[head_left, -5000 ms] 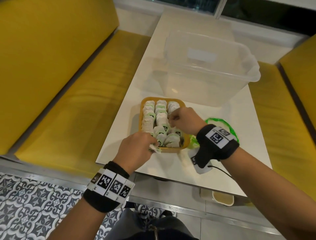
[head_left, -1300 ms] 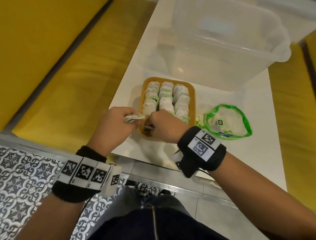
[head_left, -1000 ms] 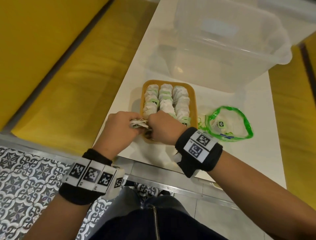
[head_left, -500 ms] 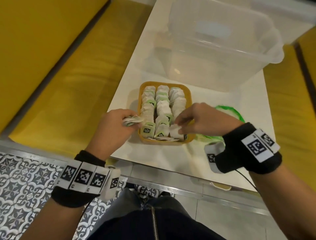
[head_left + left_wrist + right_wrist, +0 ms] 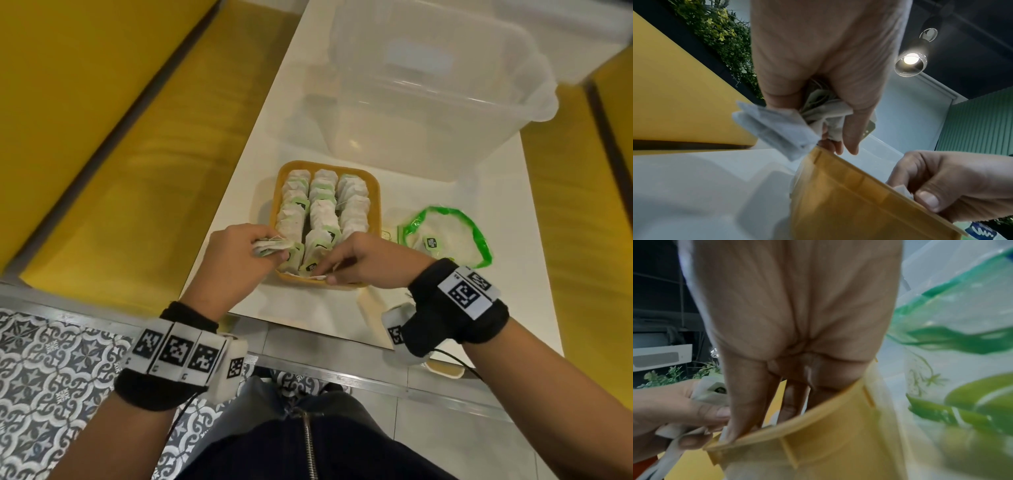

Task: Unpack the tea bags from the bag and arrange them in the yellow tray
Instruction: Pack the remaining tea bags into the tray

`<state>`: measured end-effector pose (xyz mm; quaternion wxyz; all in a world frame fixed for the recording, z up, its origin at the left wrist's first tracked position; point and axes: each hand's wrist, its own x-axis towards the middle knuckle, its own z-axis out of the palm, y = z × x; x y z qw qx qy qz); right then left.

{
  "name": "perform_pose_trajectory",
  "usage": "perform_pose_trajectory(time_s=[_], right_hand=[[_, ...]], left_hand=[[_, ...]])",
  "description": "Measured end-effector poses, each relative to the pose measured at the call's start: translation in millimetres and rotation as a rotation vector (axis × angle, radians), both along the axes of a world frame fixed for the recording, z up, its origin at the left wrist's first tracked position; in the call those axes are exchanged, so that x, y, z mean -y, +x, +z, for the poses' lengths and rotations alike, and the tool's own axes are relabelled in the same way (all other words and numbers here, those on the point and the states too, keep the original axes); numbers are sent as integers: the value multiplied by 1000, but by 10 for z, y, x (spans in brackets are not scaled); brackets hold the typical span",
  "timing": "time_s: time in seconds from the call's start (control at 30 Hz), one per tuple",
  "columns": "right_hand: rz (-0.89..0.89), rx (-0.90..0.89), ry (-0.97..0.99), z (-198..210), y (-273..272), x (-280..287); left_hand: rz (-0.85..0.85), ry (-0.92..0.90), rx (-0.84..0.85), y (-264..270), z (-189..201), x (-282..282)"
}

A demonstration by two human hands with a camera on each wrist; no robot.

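Note:
The yellow tray [image 5: 377, 205] sits on the white table and holds three rows of tea bags [image 5: 322, 214]. My left hand [image 5: 263, 260] hovers at the tray's near left corner and grips a small bundle of tea bags [image 5: 270, 245], also seen in the left wrist view as a bundle [image 5: 777, 128]. My right hand [image 5: 325, 273] is at the tray's near edge. Its thumb and forefinger pinch a single tea bag [image 5: 313, 277] low inside the rim. The green-rimmed plastic bag [image 5: 448, 236] lies open to the right of the tray with a tea bag inside.
A large clear plastic tub [image 5: 428, 85] stands behind the tray. Yellow bench seats [image 5: 137, 154] flank the table on both sides. The table's near edge [image 5: 308, 325] is just below my wrists, with patterned floor tiles beyond it.
My right hand has moved from above the tray's near right corner down and left to the near edge, carrying a tea bag. The left hand has stayed put with its bundle.

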<state>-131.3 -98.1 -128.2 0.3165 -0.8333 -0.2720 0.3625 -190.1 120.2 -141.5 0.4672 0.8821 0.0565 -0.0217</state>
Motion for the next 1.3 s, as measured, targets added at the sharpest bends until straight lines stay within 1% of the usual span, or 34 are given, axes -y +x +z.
perform_pose_trajectory(time_s=[0.13,0.2,0.27,0.33,0.4,0.43,0.5,0.53,0.6,0.67,0.77,0.83,0.87,0.9,1.0,1.1,1.17,1.2,1.27,1.3], right_hand=[[-51,-4,48,-21,-8,-21],[-66,48,26,-46,-13,-51],[-101,143,-11,-65,-28,-91],[-185,210,3,-48,-26,-106],[-290,234,49,39,-1,-80],[-318,272,61,105,18,-59],[-332,372,65,284,55,-19],[-347,393,78,382,74,-3],[-398,380,133,596,106,12],[-393,321,190,811,124,-5],[-253,234,230,1046,122,-110],[-215,261,268,1111,132,-222],[-226,297,280,1118,152,-278],[-244,337,287,1121,170,-329],[-303,409,295,1070,211,-452],[-325,389,291,987,202,-512],[-318,345,322,969,168,-515],[-338,293,366,962,156,-497],[-439,200,453,914,156,-430],[-492,230,437,861,168,-399]], left_hand=[[28,-26,-20,-2,-45,27],[35,-27,-24,7,-62,30],[31,-26,-25,19,-63,33],[22,-34,-14,26,-27,30],[30,-86,-2,31,46,25],[53,-154,-7,40,91,23],[145,-377,-34,66,220,20],[185,-496,-36,83,292,20],[204,-669,-31,138,413,36],[150,-754,-42,213,543,91],[-47,-766,-84,349,708,166],[-214,-775,-166,380,759,193],[-273,-810,-209,376,770,211],[-292,-852,-235,376,759,213],[-236,-917,-219,347,703,228],[-193,-862,-181,306,678,221],[-141,-840,-191,295,646,189],[-114,-838,-205,292,623,162],[-68,-834,-237,290,564,97],[-44,-837,-255,291,519,57]])
